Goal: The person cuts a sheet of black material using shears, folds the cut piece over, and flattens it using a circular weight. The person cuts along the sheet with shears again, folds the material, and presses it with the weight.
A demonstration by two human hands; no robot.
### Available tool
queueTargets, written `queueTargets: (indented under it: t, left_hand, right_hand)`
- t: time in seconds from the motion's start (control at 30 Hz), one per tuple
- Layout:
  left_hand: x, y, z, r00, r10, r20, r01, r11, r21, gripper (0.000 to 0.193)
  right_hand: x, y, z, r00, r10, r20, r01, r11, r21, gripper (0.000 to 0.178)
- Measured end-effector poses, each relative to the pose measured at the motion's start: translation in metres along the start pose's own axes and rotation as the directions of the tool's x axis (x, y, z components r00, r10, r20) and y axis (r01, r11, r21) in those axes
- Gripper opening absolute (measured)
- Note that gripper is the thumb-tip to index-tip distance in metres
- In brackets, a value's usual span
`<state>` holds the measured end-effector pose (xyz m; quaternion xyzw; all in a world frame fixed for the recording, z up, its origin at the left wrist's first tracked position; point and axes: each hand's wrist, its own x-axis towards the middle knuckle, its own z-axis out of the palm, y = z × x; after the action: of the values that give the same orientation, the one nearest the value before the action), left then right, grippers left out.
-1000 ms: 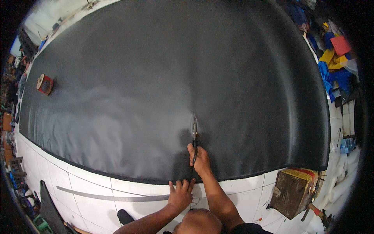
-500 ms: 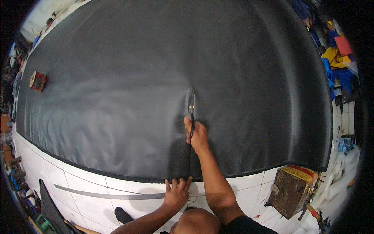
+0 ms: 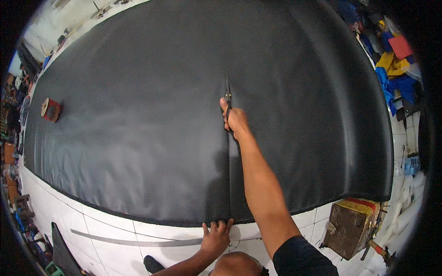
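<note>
A wide black vinyl-like sheet (image 3: 138, 119) covers most of the view, lying over the floor. My right hand (image 3: 237, 122) is closed round the dark handles of a pair of scissors (image 3: 227, 87), whose blades point away from me near the sheet's middle. Behind the scissors, a straight cut line runs back through the sheet to its near edge. At that edge, just left of the cut, my left hand (image 3: 215, 240) rests with its fingers spread, the tips on the sheet.
A red tin (image 3: 53, 111) sits on the sheet's left part. White floor tiles (image 3: 110, 223) show in front, with a long grey strip (image 3: 133, 242) across them. At the near right stands a worn brown box (image 3: 349, 230). Coloured cloths (image 3: 393, 64) are heaped at the far right.
My right hand and the scissors have moved farther away along the sheet, and the cut line behind them is longer. My left hand stays at the near edge. The whole view has shifted slightly.
</note>
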<state>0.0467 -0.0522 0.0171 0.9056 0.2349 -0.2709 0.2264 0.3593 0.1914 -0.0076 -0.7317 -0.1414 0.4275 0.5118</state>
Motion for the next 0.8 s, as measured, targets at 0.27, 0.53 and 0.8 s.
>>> queueTargets:
  t: [0.27, 0.53, 0.8]
  left_hand:
    - [-0.003, -0.004, 0.012, 0.989, 0.01, -0.15, -0.004, 0.999, 0.041, 0.075]
    - [0.036, -0.014, -0.091, 0.998, -0.024, 0.059, 0.044, 0.926, -0.375, 0.083]
    - [0.278, -0.143, -0.215, 0.649, -0.201, -0.734, 0.079, 0.977, -0.198, 0.078]
  right_hand:
    - [0.092, -0.044, 0.02, 0.998, -0.057, 0.025, 0.056, 0.997, 0.052, 0.057]
    - [0.098, -0.034, -0.014, 0.998, -0.06, 0.026, 0.058, 0.997, 0.058, 0.058]
    - [0.104, -0.037, 0.008, 0.997, -0.052, 0.058, 0.051, 0.999, 0.017, 0.051]
